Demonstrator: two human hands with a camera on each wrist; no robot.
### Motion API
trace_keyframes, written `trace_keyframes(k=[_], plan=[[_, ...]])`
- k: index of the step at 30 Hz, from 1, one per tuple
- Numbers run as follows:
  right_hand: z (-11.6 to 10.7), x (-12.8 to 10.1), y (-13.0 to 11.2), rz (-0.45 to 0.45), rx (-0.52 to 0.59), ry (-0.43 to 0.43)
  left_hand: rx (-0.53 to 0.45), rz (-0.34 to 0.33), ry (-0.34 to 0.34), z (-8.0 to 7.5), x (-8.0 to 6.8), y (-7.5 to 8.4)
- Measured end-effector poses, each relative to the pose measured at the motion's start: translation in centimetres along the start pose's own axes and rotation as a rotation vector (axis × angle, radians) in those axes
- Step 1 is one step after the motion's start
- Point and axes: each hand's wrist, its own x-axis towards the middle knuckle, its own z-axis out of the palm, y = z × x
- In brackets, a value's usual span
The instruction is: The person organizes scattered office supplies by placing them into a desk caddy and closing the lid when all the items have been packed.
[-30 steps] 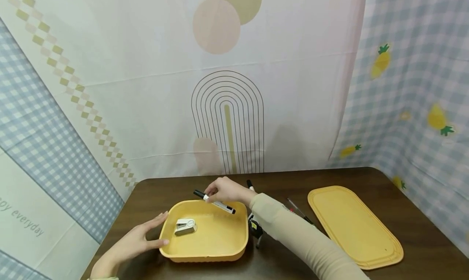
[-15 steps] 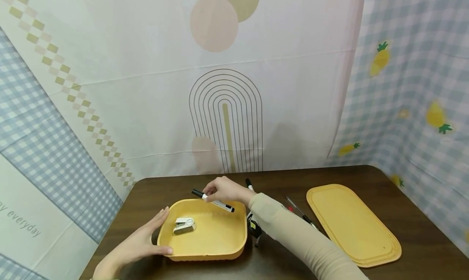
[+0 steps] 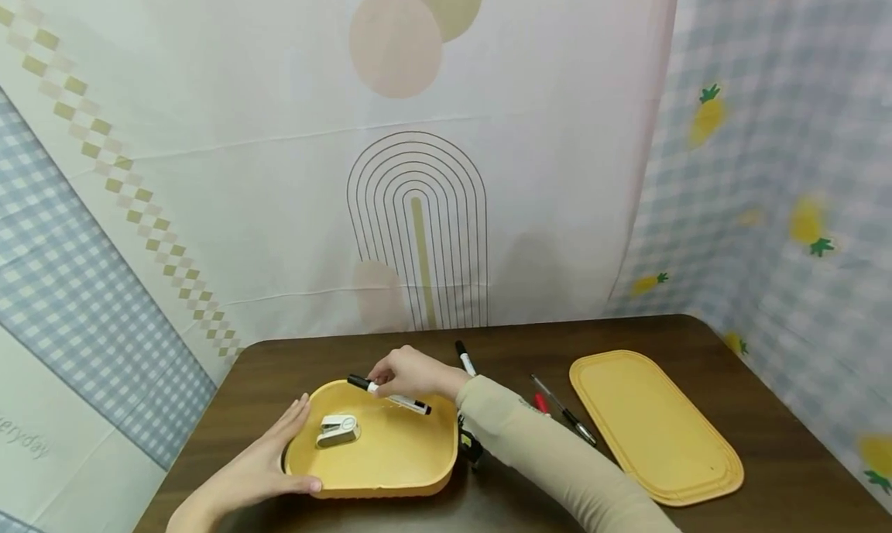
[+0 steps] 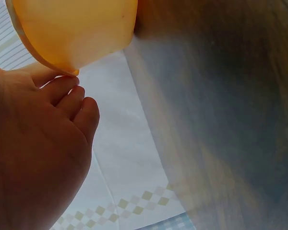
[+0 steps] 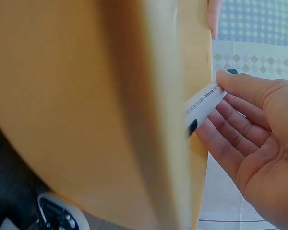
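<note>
- The right hand's (image 3: 413, 372) fingers pinch a black-and-white marker (image 3: 409, 402) over the upper part of the yellow container (image 3: 390, 488); the marker's long axis slants from upper left to lower right.
- The left hand (image 3: 261, 459), farther from the marker, rests with fingers spread against the container's left side.
- The marker's small print is illegible; lettering (image 3: 25, 442) at lower left reads "everyday".

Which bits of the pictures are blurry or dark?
Right wrist view: near rim of the yellow tub blurred, marker sharper; left wrist view: left hand dark, table hazy; head view: mostly clear, checked curtain at right soft.
</note>
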Motion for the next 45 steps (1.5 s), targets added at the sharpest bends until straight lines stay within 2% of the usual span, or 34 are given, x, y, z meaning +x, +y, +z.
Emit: trace_keyframes(k=[6,14,22,38,45], plan=[[0.4,0.4,-0.6,0.009,-0.044,0.005,0.007,0.011,0.016,-0.5,-0.2,0.0],[0.8,0.0,-0.3,0.006,-0.062,-0.023,-0.041,-0.04,-0.004,-0.2,0.1,0.4],[0.9,-0.3,0.0,0.019,-0.093,-0.047,0.012,-0.091,-0.042,-0.4,0.7,0.9],[1.0,-0.8,0.1,-0.029,-0.169,-0.062,0.007,-0.095,-0.09,-0.5,0.9,1.1],[0.9,-1.1,0.4,-0.029,-0.168,-0.067,0.044,-0.085,-0.074,-0.6,0.7,1.3]])
